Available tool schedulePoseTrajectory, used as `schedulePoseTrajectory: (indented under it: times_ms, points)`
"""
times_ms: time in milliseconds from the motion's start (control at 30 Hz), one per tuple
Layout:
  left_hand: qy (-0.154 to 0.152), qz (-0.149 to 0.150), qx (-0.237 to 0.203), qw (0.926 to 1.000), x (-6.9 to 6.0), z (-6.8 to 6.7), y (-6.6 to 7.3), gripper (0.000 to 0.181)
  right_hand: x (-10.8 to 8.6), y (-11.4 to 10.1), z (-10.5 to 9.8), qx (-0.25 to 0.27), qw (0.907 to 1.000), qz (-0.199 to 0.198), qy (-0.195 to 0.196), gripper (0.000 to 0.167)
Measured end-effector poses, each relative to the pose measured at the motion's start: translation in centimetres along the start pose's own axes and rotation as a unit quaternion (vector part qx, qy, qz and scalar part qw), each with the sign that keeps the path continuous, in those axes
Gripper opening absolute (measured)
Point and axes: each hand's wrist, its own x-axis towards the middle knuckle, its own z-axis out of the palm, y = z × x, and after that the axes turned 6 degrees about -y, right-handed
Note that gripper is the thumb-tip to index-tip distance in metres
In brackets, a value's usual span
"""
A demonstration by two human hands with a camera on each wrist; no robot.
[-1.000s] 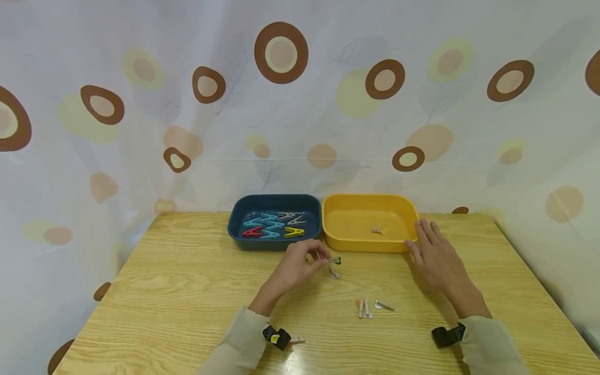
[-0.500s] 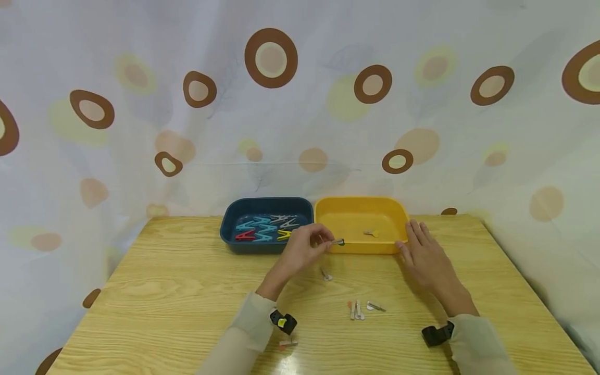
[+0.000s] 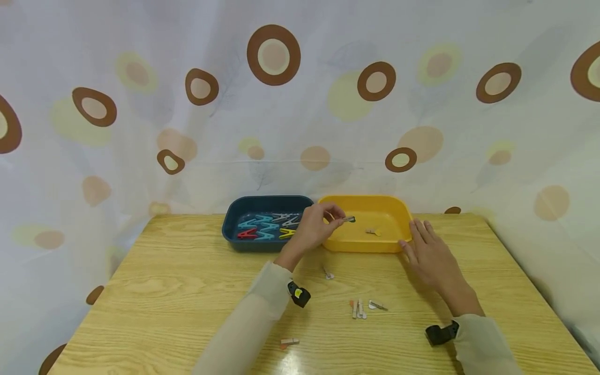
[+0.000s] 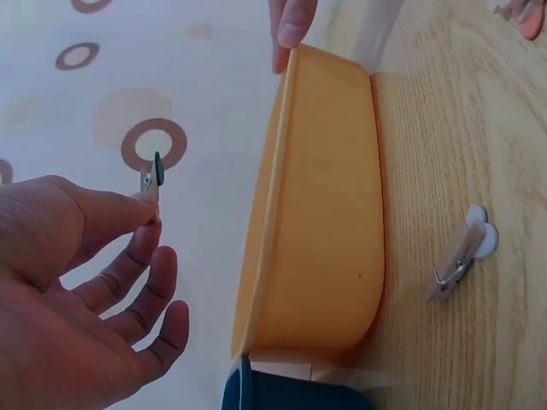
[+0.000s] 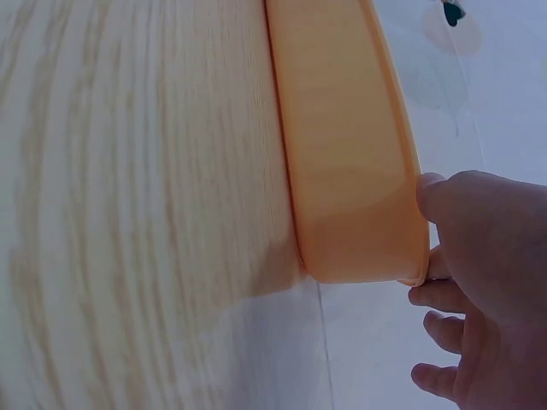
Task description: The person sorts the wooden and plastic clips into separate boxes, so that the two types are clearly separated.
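Over the left part of the yellow tray, my left hand pinches a small wooden clothespin with a dark green piece on it. The left wrist view shows this clothespin between thumb and index finger, above the rim. My right hand rests at the tray's right front corner; in the right wrist view the thumb of that hand touches the rim and other fingers lie beyond the corner. One clothespin with a yellow piece lies inside the tray.
Touching the yellow tray on its left is a dark blue tray with several coloured clothespins. On the table in front lie a clothespin with a white piece, a small group, another, and one near the left sleeve.
My left hand has lifted the green-pieced clothespin off the table area and carried it forward over the yellow tray. My right hand has stayed at the tray's corner.
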Motion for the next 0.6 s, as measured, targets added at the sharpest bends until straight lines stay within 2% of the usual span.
schedulePoseTrajectory:
  times_ms: [300, 600]
  points:
    - [-0.01, -0.004, -0.02, 0.9997, 2.6, 1.2, -0.1, 0.007, 0.0, 0.3, 0.2, 0.0, 1.0, -0.001, 0.003, 0.07]
    - [-0.01, -0.029, -0.027, 0.9992, 4.4, 2.2, -0.4, 0.006, 0.0, 0.2, 0.2, -0.01, 0.9999, 0.005, 0.001, 0.07]
